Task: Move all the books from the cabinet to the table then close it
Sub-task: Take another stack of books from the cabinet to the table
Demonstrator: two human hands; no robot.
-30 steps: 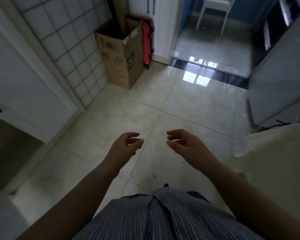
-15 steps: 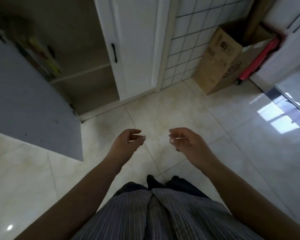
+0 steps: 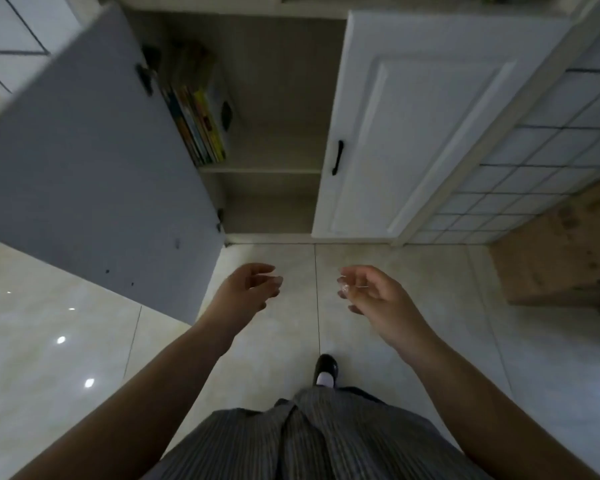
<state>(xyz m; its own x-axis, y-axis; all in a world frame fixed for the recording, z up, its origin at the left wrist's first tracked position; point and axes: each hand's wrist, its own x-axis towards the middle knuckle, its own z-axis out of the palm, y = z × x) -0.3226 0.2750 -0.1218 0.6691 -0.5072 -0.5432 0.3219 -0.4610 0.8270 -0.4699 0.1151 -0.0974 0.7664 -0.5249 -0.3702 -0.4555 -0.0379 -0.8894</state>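
Note:
The white cabinet (image 3: 278, 98) stands straight ahead with its left door (image 3: 94, 168) swung wide open toward me. Several colourful books (image 3: 198, 123) lean upright at the left of the upper shelf. The lower shelf looks bare. The cabinet's right door (image 3: 406, 133) is closed, a black handle (image 3: 337, 157) on its left edge. My left hand (image 3: 248, 289) and my right hand (image 3: 378, 296) hover over the floor in front of the cabinet, both holding nothing, fingers loosely curled and apart. The table is out of view.
A cardboard box (image 3: 561, 251) stands on the floor at the right, against a tiled wall (image 3: 541, 161). The open door juts out over the floor on my left. My shoe (image 3: 325, 368) is on the glossy floor tiles below my hands.
The view has swung left from the hallway to face the cabinet, which is closer now. Both hands keep the same pose in front of me, holding nothing.

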